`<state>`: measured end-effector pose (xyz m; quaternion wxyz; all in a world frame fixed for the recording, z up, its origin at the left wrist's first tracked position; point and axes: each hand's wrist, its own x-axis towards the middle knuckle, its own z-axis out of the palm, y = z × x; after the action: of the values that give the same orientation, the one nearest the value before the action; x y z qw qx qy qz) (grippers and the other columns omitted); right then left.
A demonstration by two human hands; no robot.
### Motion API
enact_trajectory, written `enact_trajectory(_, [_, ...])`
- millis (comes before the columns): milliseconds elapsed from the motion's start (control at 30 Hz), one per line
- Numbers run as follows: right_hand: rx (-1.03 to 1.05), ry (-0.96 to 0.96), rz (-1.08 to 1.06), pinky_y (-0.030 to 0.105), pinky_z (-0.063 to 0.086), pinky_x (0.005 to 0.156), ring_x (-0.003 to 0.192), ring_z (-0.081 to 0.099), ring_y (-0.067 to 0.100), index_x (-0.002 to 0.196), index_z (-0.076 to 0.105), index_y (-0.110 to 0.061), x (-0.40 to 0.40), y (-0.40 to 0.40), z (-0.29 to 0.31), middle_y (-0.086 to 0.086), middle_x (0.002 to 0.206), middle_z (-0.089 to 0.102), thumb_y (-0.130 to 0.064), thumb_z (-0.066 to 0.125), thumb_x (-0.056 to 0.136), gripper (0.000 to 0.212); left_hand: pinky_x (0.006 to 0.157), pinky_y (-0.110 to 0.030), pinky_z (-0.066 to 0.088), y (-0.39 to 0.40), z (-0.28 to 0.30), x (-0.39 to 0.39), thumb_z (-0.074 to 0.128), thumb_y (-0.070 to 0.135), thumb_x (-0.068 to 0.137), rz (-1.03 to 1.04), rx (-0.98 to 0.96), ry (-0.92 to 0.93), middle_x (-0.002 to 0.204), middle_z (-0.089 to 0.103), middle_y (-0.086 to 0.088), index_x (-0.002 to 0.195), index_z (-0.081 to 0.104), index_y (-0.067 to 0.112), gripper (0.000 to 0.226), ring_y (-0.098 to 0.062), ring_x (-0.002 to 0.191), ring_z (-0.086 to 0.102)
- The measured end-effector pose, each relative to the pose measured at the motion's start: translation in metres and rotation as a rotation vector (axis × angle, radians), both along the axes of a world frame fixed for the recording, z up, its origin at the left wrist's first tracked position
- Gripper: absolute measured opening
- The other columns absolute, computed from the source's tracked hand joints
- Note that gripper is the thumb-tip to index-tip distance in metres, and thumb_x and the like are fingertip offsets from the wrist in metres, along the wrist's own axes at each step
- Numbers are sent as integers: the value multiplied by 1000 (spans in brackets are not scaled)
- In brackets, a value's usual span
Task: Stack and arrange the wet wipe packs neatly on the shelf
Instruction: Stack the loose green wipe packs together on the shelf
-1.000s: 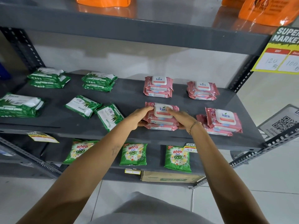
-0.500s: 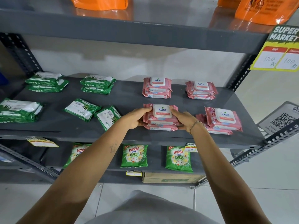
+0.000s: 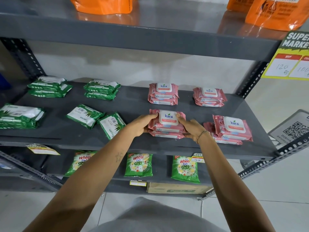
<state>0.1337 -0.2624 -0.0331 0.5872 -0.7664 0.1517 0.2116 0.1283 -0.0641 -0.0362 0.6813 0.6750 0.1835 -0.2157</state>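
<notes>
**Squaring the front-centre pink stack (image 3: 167, 129)**

On the grey shelf (image 3: 133, 104) it sits near the front edge, in line with the stack behind. Its long axis runs left to right, lids up, print reading toward the person. The left hand (image 3: 142, 125) and right hand (image 3: 190, 128) each grip one short end (neither nearer), so any nudge goes sideways or back

Left hand (image 3: 142, 125) and right hand (image 3: 192, 128) grip the front pink stack (image 3: 167, 127) (three packs) on the grey shelf (image 3: 133, 104).
</notes>
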Motion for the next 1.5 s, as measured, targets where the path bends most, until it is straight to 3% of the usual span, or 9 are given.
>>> enact_trajectory(100, [-17,5,-1,39,56,88,87,68,24,97,63,1,-1,-2,3,13,93,71,-57,62,78,61,95,-37,50,-4,3,1,50,43,93,-60,178,-12,107,69,-12,113,61,5,45,-21,92,64])
enact_trajectory(233, [-263,-85,44,33,52,76,79,64,27,89,59,0,-8,-1,19,14,87,68,-59,49,87,59,97,-41,41,-2,23,-15,38,50,96,-44,931,-326,132,47,-21,136,39,0,65,-33,119,51])
enact_trajectory(367, [-473,-601,-116,34,47,83,103,58,29,107,62,-7,-16,19,32,15,113,62,-31,52,93,30,87,-42,47,49,20,-36,48,25,95,249,966,-792,104,60,-21,116,58,-2,35,-32,95,58])
enact_trajectory(533, [-483,-1089,32,23,46,71,74,58,16,92,67,-7,-38,109,43,12,96,68,-4,55,85,14,81,-46,43,174,-32,-91,42,14,95,291,1276,-863,103,58,-21,108,59,-2,27,-38,92,53])
enact_trajectory(767, [-720,-562,554,44,34,104,125,40,36,134,39,-10,-57,240,-13,17,134,43,-46,62,80,69,105,-49,33,317,-80,-161,30,35,95,-6,1401,-571,137,46,-26,139,39,-5,60,-41,125,44])
enact_trajectory(933, [-827,-409,439,50,38,101,124,42,40,140,26,-14,-49,254,-24,18,136,41,-40,73,70,89,118,-31,3,362,-92,-150,19,55,96,-394,1538,-620,151,34,-17,145,29,-2,76,-29,141,26])
enact_trajectory(1067, [-665,-266,150,50,45,96,116,50,41,129,36,-10,-37,251,-12,20,126,50,-34,74,63,80,116,-32,5,374,-94,-145,31,46,95,-404,1557,-659,145,41,-20,139,36,-6,68,-31,137,30])
enact_trajectory(1200, [-635,-491,-4,47,44,95,114,50,40,127,41,-9,-32,268,-2,20,122,55,-36,74,65,75,109,-39,18,377,-100,-142,28,44,96,-304,1528,-631,135,54,-20,129,50,-3,62,-33,128,42])
enact_trajectory(1500, [-680,-593,557,36,53,80,102,59,23,131,42,-34,-11,360,14,-1,127,57,-39,70,66,71,104,-44,27,383,-114,-138,19,42,100,-194,1495,-835,125,61,-24,130,41,1,55,-31,124,40])
